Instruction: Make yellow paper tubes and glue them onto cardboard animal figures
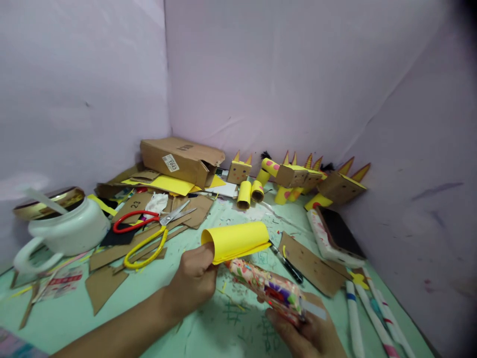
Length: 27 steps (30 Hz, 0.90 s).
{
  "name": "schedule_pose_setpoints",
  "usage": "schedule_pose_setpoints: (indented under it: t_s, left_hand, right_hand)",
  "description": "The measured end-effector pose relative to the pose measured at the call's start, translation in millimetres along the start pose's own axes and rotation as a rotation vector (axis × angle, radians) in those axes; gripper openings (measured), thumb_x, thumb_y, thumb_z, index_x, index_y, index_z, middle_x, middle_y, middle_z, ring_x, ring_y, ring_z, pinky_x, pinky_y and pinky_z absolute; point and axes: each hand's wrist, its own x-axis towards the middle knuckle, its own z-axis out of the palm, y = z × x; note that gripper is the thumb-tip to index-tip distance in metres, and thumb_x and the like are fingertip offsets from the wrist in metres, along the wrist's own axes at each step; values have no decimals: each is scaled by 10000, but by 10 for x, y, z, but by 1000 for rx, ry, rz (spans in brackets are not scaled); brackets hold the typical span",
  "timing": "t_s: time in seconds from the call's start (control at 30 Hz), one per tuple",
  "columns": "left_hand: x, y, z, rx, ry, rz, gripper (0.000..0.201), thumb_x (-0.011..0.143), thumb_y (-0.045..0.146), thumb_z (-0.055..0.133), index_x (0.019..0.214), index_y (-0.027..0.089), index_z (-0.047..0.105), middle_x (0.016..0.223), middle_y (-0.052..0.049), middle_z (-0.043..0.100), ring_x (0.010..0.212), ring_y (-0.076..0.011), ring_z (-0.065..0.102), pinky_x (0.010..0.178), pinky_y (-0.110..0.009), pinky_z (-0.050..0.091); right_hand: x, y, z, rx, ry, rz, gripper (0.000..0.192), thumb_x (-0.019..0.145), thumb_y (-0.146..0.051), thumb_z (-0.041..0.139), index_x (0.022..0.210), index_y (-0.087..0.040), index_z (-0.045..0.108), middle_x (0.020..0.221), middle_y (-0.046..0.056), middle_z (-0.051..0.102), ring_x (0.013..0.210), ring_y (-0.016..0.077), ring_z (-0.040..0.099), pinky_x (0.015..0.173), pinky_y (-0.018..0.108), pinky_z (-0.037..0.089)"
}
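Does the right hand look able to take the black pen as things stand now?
Probably not: the right hand is occupied with the floral glue gun, although the black pen lies just beyond it.

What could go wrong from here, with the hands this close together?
The glue gun in the right hand points its nozzle close to the left hand; if hot, it could burn the fingers. The yellow paper roll shows overlapping lower edges, so it might spring open if the grip loosens.
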Motion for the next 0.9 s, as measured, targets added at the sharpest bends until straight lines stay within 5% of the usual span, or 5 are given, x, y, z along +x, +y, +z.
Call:
schedule_pose_setpoints:
  t_s: [0.37,0.63,0.9]
  left_hand:
    - [-27,-23,14,23,8,70,275,763,38,452,926,96,665,802,-111,704,727,-181,673,637,-229,528]
    - [-29,-43,26,10,20,51,247,762,58,489,919,132,664,800,-82,707,715,-172,673,644,-232,531]
    - [3,-15,-2,6,24,68,238,751,47,503,891,119,681,786,-86,716,687,-166,673,590,-209,516]
  right_hand:
    - [-110,138,61,-32,123,50,372,767,-443,587,1014,-184,691,959,99,715,879,261,670,768,290,540]
    - [17,19,28,25,77,-71,320,787,-436,568,1002,-235,694,900,55,733,803,227,689,711,237,542]
    - [16,68,-14,-17,82,-8,341,775,-417,581,1022,-212,696,935,77,722,802,239,679,746,281,540]
